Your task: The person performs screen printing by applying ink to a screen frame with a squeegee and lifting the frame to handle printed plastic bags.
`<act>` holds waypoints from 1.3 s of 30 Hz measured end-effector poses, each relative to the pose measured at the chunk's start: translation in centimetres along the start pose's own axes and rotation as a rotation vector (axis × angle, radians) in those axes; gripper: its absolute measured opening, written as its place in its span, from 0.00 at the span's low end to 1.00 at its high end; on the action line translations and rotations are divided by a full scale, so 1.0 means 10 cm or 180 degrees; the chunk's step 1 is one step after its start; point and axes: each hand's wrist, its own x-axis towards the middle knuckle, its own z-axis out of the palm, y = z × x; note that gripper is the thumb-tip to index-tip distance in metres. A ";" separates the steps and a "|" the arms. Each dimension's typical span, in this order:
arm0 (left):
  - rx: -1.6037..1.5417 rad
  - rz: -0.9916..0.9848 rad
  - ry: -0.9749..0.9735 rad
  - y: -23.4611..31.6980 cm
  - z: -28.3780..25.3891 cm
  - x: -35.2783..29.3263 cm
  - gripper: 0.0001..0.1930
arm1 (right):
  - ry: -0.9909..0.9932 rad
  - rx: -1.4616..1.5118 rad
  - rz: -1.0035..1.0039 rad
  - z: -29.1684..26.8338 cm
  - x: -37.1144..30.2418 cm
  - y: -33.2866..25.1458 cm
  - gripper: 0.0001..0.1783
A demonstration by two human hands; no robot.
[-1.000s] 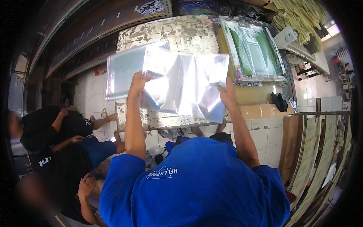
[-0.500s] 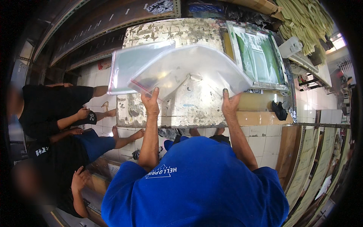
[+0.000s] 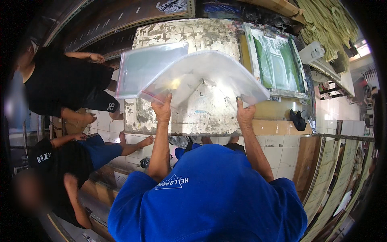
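Observation:
A stack of clear plastic bags (image 3: 205, 64) is bent into an arch above the worn, paint-flaked table (image 3: 189, 36). My left hand (image 3: 162, 109) is closed on its left corner, thumb on top, near a reddish sealing strip. At the opposite corner my right hand (image 3: 245, 112) grips the bags the same way, thumb pointing away from me. The fingers of both hands are partly hidden under the plastic. Another stack of clear bags (image 3: 151, 64) lies flat on the table at the far left, partly overlapped by the held one.
A screen-printing frame (image 3: 278, 60) with a green mesh lies at the right. Closer in are a brown board (image 3: 278, 126) and a crumpled black cloth (image 3: 297, 120). Two people in black shirts (image 3: 66, 82) are at my left. Yellowish strips (image 3: 328, 26) hang at the far right.
The held bags have shifted very slightly, with both hands keeping their grip. At the left, one person has moved farther up in view and stretched out an arm; the other's hand has moved.

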 end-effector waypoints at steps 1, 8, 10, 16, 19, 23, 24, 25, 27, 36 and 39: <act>-0.0085 0.0024 0.0012 0.01 0.03 -0.01 0.14 | -0.0049 -0.0040 0.0028 -0.02 0.00 0.12 0.13; -0.0111 -0.0099 -0.0045 0.07 0.05 -0.02 0.13 | 0.0008 0.0045 0.0057 0.04 0.02 0.19 0.11; -0.0057 -0.0095 -0.0037 0.10 0.04 -0.01 0.14 | -0.0045 0.0042 0.0036 0.04 0.02 0.18 0.11; 0.0691 -0.0659 -0.0127 0.64 0.00 0.27 0.18 | -0.0190 -0.0692 -0.0061 -0.13 0.46 -0.30 0.14; 0.1213 -0.1032 -0.0436 0.69 -0.14 0.48 0.19 | -0.0878 -0.0734 0.0439 -0.17 0.74 -0.62 0.15; 0.0977 -0.1687 -0.0782 0.40 -0.07 0.68 0.18 | -0.1335 -0.0857 0.1264 -0.09 0.99 0.09 0.18; 0.0840 -0.1766 -0.0824 0.20 -0.10 0.70 0.19 | -0.1445 -0.0987 0.1398 -0.04 1.00 0.22 0.19; 0.0938 -0.1811 -0.0972 -0.03 -0.17 0.73 0.18 | -0.1555 -0.1125 0.1541 0.00 0.99 0.32 0.19; 0.1117 -0.1945 -0.1085 -0.22 -0.22 0.72 0.17 | -0.1703 -0.1072 0.1762 0.01 0.99 0.51 0.20; 0.1154 -0.2153 -0.0860 -0.46 -0.29 0.65 0.18 | -0.1690 -0.0906 0.1530 -0.03 0.86 0.80 0.28; 0.0916 -0.2212 -0.0906 -0.53 -0.32 0.65 0.17 | -0.1663 -0.1129 0.1382 -0.04 0.85 0.82 0.30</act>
